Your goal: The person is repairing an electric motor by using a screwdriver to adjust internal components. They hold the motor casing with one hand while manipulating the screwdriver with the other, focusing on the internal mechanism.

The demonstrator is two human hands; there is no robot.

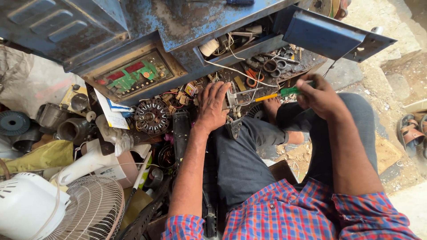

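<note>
My right hand point(319, 95) grips a screwdriver point(278, 94) with a green and yellow handle, its shaft pointing left at a small grey metal part point(233, 101). My left hand point(212, 106) rests flat beside that part, fingers spread, pressing down on the cluttered work surface and steadying it. The metal part sits just above my knee, between the two hands.
A blue metal machine point(133, 26) with an open drawer point(329, 35) of tools and orange-handled scissors point(253, 75) lies ahead. A motor stator point(152, 116), a circuit board point(131, 75), a white fan point(58, 209) and metal cups point(66, 124) crowd the left. Sandals point(411, 131) lie at right.
</note>
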